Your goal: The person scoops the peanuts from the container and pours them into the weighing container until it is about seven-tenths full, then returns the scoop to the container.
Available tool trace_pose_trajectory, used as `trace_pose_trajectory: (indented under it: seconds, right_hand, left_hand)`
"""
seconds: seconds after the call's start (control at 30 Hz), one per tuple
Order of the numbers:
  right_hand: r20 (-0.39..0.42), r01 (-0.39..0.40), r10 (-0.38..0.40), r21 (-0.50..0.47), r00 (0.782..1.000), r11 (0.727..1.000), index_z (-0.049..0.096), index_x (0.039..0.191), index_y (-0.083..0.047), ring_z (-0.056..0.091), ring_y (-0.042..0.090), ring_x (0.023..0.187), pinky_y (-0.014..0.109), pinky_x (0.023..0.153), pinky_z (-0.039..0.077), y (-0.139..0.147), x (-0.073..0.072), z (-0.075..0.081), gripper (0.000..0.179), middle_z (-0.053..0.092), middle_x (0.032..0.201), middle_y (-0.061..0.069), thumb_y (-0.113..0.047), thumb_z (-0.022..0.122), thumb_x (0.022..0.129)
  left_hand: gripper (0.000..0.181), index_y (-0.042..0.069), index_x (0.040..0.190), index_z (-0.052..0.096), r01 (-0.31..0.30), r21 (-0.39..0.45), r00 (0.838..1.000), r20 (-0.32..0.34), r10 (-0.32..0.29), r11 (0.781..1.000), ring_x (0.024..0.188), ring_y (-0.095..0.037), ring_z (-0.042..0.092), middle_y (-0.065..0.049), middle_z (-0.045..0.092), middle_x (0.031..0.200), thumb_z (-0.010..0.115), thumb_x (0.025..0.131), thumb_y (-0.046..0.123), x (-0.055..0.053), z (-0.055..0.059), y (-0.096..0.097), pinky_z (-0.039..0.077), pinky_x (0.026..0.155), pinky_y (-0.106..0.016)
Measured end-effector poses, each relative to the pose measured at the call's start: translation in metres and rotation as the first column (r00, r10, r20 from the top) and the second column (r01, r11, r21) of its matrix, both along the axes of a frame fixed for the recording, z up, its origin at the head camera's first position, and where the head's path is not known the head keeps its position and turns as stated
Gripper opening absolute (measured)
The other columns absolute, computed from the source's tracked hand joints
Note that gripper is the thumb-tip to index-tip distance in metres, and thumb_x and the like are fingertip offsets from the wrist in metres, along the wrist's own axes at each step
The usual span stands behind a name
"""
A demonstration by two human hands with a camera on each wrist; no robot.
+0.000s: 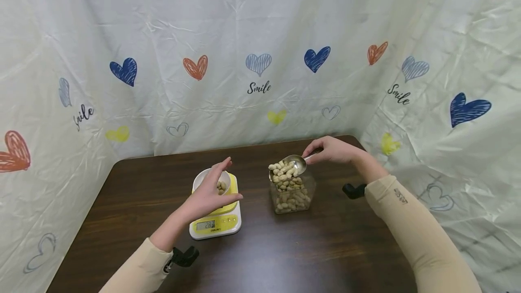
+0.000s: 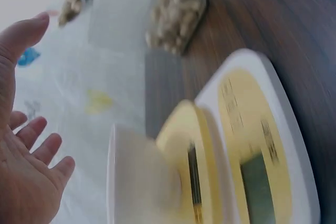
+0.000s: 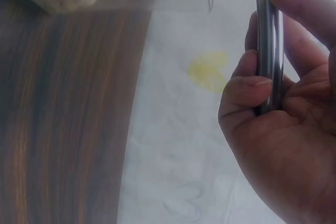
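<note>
My right hand (image 1: 331, 149) grips the handle of a metal scoop (image 1: 300, 163), its fingers curled round the shiny handle (image 3: 270, 51) in the right wrist view. Peanuts (image 1: 283, 171) in their shells fill the scoop, which is over a clear square container (image 1: 312, 189) holding more peanuts. My left hand (image 1: 209, 193) is held above a white bowl (image 1: 200, 178), thumb and fingers spread, with nothing in its grasp. Several peanuts (image 1: 221, 187) lie in the bowl, partly hidden by the hand. Under the bowl is a yellow and white kitchen scale (image 1: 234, 223) with a lit display.
The dark wooden table (image 1: 285, 257) carries the scale at left and the container to its right. A white curtain (image 1: 228, 26) printed with hearts hangs behind the table and along both sides.
</note>
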State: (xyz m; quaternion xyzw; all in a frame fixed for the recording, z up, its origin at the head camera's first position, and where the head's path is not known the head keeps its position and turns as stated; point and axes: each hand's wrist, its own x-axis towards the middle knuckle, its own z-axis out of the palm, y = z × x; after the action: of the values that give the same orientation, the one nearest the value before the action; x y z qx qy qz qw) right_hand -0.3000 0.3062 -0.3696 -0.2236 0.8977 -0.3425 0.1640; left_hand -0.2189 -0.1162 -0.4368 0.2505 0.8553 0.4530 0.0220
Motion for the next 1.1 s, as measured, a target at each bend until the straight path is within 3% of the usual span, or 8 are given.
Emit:
trace_pose_trajectory:
  seconds: [0.2, 0.47, 0.83, 1.1]
  right_hand:
    - [0.0, 0.011, -0.011, -0.019, 1.0, 1.0, 0.077, 0.114, -0.02, 0.06, 0.023, 0.118, 0.045, 0.095, 0.049, -0.012, 0.005, 0.002, 0.028, 0.067, 0.124, 0.001, -0.036, 0.079, 0.091]
    - [-0.004, 0.063, -0.063, -0.042, 0.998, 0.997, 0.077, 0.115, -0.021, 0.062, 0.024, 0.113, 0.046, 0.094, 0.049, -0.038, 0.015, 0.006, 0.028, 0.068, 0.124, 0.0, -0.038, 0.077, 0.093]
    - [0.018, 0.132, -0.131, -0.102, 0.991, 0.986, 0.076, 0.115, -0.023, 0.061, 0.023, 0.117, 0.048, 0.097, 0.048, -0.08, 0.022, 0.01, 0.026, 0.066, 0.128, -0.001, -0.037, 0.077, 0.093]
    - [0.031, 0.125, -0.122, -0.143, 0.992, 0.982, 0.077, 0.112, -0.023, 0.061, 0.022, 0.115, 0.048, 0.096, 0.049, -0.11, 0.018, 0.005, 0.021, 0.066, 0.126, -0.002, -0.033, 0.077, 0.094]
  left_hand:
    - [0.109, 0.031, 0.164, 0.019, -0.095, -0.069, 0.995, -0.011, 0.094, 0.993, 0.148, -0.026, 0.024, 0.0, 0.026, 0.163, 0.084, 0.079, 0.058, 0.003, -0.006, -0.037, 0.035, 0.109, -0.061]
    - [0.117, 0.022, 0.165, 0.016, -0.153, -0.121, 0.988, -0.012, 0.153, 0.981, 0.151, -0.034, 0.016, -0.01, 0.02, 0.166, 0.086, 0.078, 0.056, -0.002, -0.023, -0.065, 0.029, 0.111, -0.067]
    - [0.122, 0.011, 0.165, 0.012, -0.162, -0.144, 0.982, 0.074, 0.174, 0.976, 0.151, -0.043, 0.013, -0.018, 0.016, 0.166, 0.085, 0.078, 0.055, -0.013, -0.045, -0.079, 0.023, 0.112, -0.07]
    - [0.122, 0.01, 0.165, 0.01, -0.154, -0.132, 0.977, 0.127, 0.171, 0.979, 0.151, -0.043, 0.013, -0.021, 0.015, 0.166, 0.086, 0.079, 0.052, -0.017, -0.051, -0.078, 0.022, 0.114, -0.068]
